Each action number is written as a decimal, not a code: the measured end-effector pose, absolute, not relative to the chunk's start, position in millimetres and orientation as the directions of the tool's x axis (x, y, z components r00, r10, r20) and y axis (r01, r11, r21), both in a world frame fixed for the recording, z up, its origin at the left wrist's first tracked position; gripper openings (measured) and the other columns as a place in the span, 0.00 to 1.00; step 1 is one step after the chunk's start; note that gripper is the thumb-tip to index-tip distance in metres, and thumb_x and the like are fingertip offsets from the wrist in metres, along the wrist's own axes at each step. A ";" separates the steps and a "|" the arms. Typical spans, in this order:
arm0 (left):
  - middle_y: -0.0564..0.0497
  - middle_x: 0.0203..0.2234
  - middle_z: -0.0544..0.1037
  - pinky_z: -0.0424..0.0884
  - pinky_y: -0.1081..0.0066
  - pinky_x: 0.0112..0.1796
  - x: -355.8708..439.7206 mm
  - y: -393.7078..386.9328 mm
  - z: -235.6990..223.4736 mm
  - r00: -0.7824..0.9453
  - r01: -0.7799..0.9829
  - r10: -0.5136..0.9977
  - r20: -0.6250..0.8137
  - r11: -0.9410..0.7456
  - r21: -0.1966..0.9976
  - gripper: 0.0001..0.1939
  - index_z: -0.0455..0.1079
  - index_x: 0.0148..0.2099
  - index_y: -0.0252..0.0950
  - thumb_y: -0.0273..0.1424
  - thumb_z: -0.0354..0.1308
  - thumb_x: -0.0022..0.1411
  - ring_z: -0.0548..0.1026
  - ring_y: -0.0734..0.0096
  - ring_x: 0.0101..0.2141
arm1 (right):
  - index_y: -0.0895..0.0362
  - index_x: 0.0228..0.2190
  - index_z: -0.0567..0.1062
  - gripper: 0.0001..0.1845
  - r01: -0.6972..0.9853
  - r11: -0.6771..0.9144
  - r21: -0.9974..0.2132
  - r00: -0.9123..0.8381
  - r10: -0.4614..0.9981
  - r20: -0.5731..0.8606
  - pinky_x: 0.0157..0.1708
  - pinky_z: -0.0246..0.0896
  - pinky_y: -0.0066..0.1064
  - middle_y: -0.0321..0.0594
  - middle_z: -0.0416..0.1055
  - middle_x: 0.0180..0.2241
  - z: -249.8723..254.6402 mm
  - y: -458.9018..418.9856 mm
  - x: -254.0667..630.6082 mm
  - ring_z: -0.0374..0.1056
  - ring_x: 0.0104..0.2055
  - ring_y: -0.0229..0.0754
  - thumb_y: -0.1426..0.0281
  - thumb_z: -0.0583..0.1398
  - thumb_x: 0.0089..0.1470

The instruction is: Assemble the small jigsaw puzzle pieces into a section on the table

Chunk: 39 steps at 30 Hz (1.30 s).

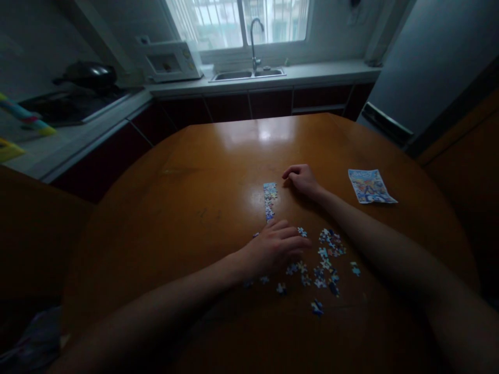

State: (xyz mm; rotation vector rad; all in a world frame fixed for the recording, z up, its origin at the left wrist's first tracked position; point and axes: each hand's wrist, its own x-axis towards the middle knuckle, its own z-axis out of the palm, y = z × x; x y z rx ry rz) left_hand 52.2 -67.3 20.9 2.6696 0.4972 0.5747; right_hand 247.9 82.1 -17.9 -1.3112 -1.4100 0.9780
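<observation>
My left hand (275, 246) is open, palm down, with fingers spread over the loose jigsaw pieces (320, 277). Some pieces are hidden under it. Just past its fingertips lies a narrow joined strip of jigsaw puzzle (268, 200), its right side jagged with tabs. To the right of the strip's far end, my right hand (302, 179) rests on the table, fingers curled inward, and no piece shows in it. The loose pieces lie scattered between my forearms, most of them in a cluster right of my left hand. Single pieces lie nearer to me.
A creased sheet with a colourful picture (370, 186) lies right of my right forearm. All this is on a brown wooden table (187, 176) with rounded sides. Behind it run a counter with a sink (249, 75), a microwave (171, 61) and a stove with a dark wok (89, 75).
</observation>
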 end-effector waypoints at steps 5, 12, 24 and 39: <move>0.48 0.35 0.76 0.67 0.68 0.40 35.7 -30.1 31.6 0.602 0.259 0.658 0.453 -0.697 0.669 0.10 0.79 0.44 0.40 0.31 0.56 0.70 0.72 0.68 0.38 | 0.60 0.24 0.77 0.12 0.248 0.115 -0.962 0.030 0.992 0.126 0.20 0.60 0.24 0.38 0.74 0.20 -14.7 79.3 246.9 0.74 0.22 0.40 0.77 0.53 0.39; 0.48 0.29 0.82 0.68 0.72 0.30 12.2 16.1 6.5 0.122 0.319 0.962 0.243 -0.270 0.908 0.11 0.80 0.37 0.34 0.37 0.67 0.56 0.74 0.71 0.28 | 0.59 0.24 0.78 0.12 0.365 0.199 -0.909 0.013 0.976 0.219 0.26 0.63 0.27 0.39 0.76 0.24 -14.2 75.1 245.9 0.72 0.25 0.39 0.78 0.54 0.43; 0.47 0.28 0.82 0.71 0.73 0.30 11.5 19.0 -1.1 -0.047 0.189 0.979 0.200 -0.188 0.964 0.15 0.77 0.34 0.32 0.39 0.71 0.51 0.78 0.70 0.29 | 0.55 0.36 0.75 0.09 0.362 0.814 -0.454 -0.539 0.580 0.610 0.42 0.64 0.35 0.42 0.74 0.37 -4.5 43.5 228.9 0.69 0.41 0.44 0.63 0.65 0.57; 0.49 0.26 0.81 0.68 0.73 0.28 12.8 16.0 -5.6 0.009 0.202 0.977 0.214 -0.212 0.956 0.14 0.79 0.31 0.34 0.40 0.73 0.50 0.74 0.73 0.26 | 0.55 0.38 0.76 0.05 0.320 0.886 -0.335 -0.571 0.462 0.679 0.40 0.65 0.34 0.41 0.74 0.35 -10.1 44.0 224.1 0.69 0.39 0.42 0.67 0.62 0.62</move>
